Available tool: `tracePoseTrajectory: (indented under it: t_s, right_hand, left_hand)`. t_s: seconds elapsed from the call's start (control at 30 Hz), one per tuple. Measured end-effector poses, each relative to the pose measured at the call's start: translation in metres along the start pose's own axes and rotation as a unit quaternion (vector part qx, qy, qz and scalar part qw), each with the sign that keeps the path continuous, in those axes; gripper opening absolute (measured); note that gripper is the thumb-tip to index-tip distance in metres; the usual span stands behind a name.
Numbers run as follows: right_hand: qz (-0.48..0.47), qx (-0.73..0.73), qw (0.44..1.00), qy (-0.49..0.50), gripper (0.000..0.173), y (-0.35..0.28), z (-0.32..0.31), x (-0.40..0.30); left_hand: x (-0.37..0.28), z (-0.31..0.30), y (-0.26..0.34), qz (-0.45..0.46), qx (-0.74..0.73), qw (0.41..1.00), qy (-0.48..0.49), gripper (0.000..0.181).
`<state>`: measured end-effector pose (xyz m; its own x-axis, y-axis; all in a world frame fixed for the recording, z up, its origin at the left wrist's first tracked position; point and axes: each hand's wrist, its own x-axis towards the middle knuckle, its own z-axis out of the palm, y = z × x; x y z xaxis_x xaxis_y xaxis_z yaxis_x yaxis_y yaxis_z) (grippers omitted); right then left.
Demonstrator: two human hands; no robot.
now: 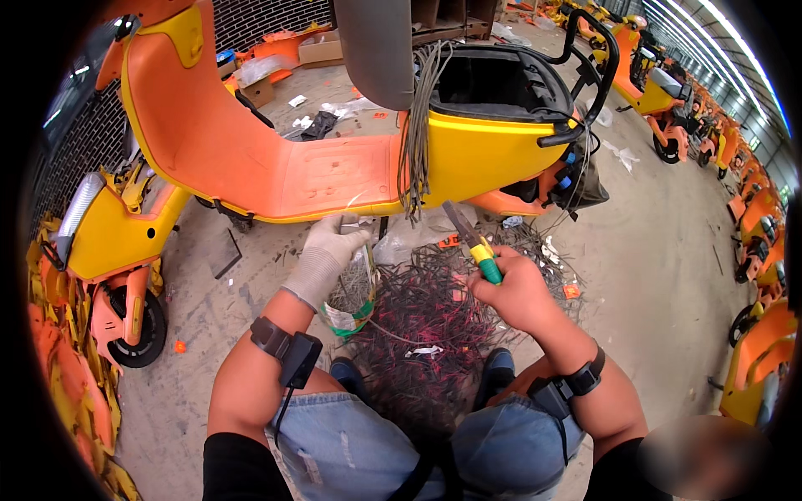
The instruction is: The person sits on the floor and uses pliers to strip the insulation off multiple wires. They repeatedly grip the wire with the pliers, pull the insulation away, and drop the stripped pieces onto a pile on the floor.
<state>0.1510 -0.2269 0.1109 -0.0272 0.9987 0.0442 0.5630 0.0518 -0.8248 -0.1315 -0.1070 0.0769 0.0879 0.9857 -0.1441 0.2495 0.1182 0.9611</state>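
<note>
My left hand point(332, 250), in a pale knitted glove, is raised beside the scooter's footboard, its thumb and fingers bent around something thin and pale that I cannot make out. My bare right hand point(517, 288) grips a cutting tool point(485, 260) with green and yellow handles and dark metal jaws pointing up and left. A bundle of grey cables point(416, 138) hangs over the orange and yellow scooter point(338, 172), beside its seat. Beneath my left hand stands a bag point(351, 319) holding thin, light-coloured strands. A heap of black and red cable scraps point(432, 325) lies between my feet.
A second scooter point(113, 238) stands at the left, by piled orange and yellow panels point(75, 394). Cardboard boxes point(321, 50) lie beyond the footboard. More scooters point(664, 94) line the right side. Plastic film and scraps litter the floor. A blurred shape shows at the lower right.
</note>
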Motion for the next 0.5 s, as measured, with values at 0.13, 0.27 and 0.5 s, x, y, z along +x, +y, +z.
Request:
tracePoseTrajectory:
  t_s: [0.13, 0.27, 0.5]
  right_hand:
    - [0.002, -0.001, 0.999, 0.034, 0.021, 0.002, 0.0, 0.007]
    - [0.049, 0.022, 0.998, 0.02, 0.022, 0.004, -0.001, 0.016]
    - [0.08, 0.012, 0.996, 0.042, 0.026, 0.016, 0.006, 0.029]
  left_hand:
    - [0.014, -0.022, -0.019, -0.019, 0.011, 0.998, 0.056, 0.035]
    - [0.038, -0.046, -0.053, -0.034, 0.092, 0.989, 0.109, 0.047]
    - [0.07, -0.059, -0.098, -0.011, 0.2, 0.975, 0.1, 0.053]
